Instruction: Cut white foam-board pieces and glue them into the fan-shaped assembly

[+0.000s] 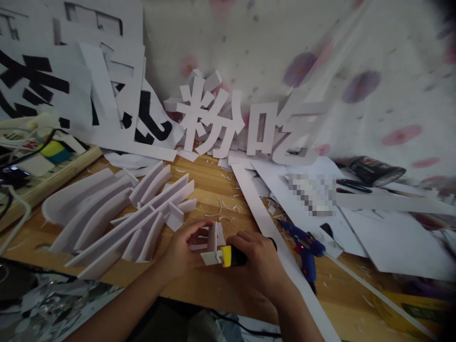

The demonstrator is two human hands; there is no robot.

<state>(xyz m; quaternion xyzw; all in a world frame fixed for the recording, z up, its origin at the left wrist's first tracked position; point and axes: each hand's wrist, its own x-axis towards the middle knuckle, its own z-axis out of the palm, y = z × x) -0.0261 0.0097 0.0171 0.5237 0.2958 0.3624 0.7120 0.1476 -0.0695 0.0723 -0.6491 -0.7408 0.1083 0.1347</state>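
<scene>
My left hand (pixel 183 247) is closed around a small white foam-board piece (pixel 212 236) with upright walls, just above the wooden table (pixel 213 175). In my right hand (pixel 254 254) is a black and yellow utility knife (pixel 233 255). Its blade points left and lies at the near side of the small piece; whether it touches cannot be made out. Left of my hands lies a large white walled foam-board character (pixel 142 213), open side up. A long white strip (pixel 261 209) runs past my right hand. The blue hot glue gun (pixel 304 240) rests to the right.
White cut-out characters (pixel 210 114) stand along the back by a flowered curtain (pixel 342 52). Cut-out boards (pixel 117 85) lean at the back left. White sheets (pixel 399 237) and a dark package (pixel 375 171) lie right. Shavings dot the table; scraps (pixel 53 308) lie below its front edge.
</scene>
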